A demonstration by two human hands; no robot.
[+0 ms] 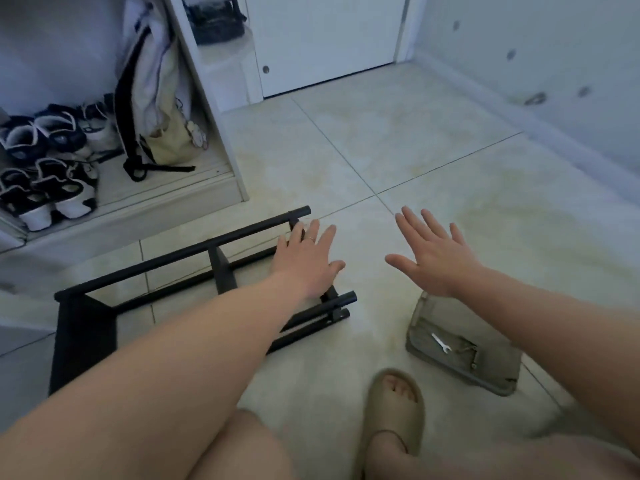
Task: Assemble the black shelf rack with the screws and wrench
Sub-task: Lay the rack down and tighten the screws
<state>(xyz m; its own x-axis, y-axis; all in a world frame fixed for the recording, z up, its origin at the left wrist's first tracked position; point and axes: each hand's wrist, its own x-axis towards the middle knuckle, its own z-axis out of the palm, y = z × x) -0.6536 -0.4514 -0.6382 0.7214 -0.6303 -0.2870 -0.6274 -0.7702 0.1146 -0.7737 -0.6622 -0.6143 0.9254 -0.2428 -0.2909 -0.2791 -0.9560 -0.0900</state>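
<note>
The black shelf rack [180, 258] lies on its side on the tiled floor at the left, its tubes running from lower left to upper right. My left hand [306, 259] is stretched out flat over the rack's right end, fingers straight; I cannot tell whether it touches the frame. My right hand [434, 259] hovers open with spread fingers above the floor, holding nothing. A small silver wrench [440, 342] lies on a grey-green pouch [460, 344] at the lower right, below my right hand. Small screws [469, 353] seem to lie beside the wrench, too blurred to be sure.
A white cabinet [221, 133] stands at the left with several sneakers [48, 168] and a hanging bag [162, 109] inside. A white door [325, 39] is at the back, a wall with a baseboard at the right. My foot in a beige slide [394, 407] rests on the floor below.
</note>
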